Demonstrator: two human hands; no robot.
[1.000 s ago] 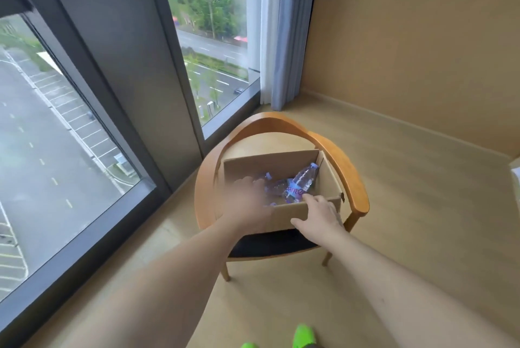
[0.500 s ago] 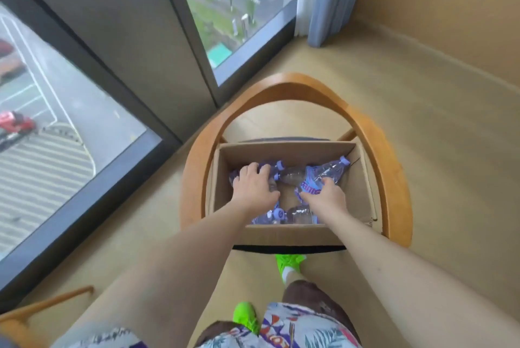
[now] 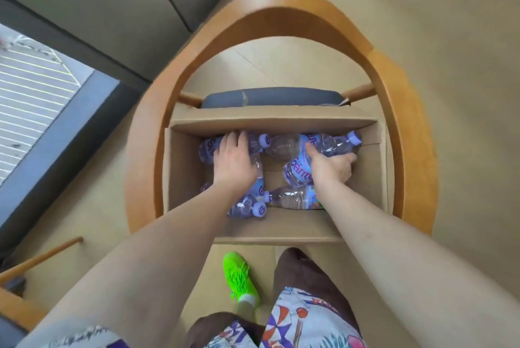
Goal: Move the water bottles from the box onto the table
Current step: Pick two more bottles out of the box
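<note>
- Two hands reach down into an open cardboard box [image 3: 374, 173] in the head view, the only view given; the box sits on the seat of a wooden armchair [image 3: 284, 7] with a curved back rail and a dark cushion.
- Several clear water bottles with purple labels and lilac caps lie on their sides inside the box, crowded together.
- The left hand [image 3: 235, 160] lies palm-down, fingers spread flat, across a bottle at the far left [image 3: 206, 148] of the box; it presses on top and I cannot tell whether the fingers curl round it.
- That bottle's cap points toward the middle of the box, just beside the base of a bottle along the far wall [image 3: 329, 143], whose cap reaches the far right corner.
- The right hand [image 3: 332, 167] is cupped over a bottle in the right half [image 3: 297, 172], fingers wrapped over its side, thumb toward the right wall; whether the grip has fully closed is unclear.
- Two more bottles lie along the near wall: one at the near right [image 3: 292, 200], partly under the right forearm, and one at the near left [image 3: 247, 207], partly under the left forearm.
- Below the box, a bright green shoe [image 3: 239, 277] stands on the pale wooden floor [image 3: 450, 66], and patterned shorts show at the bottom edge.
- Large windows run along the left side.
</note>
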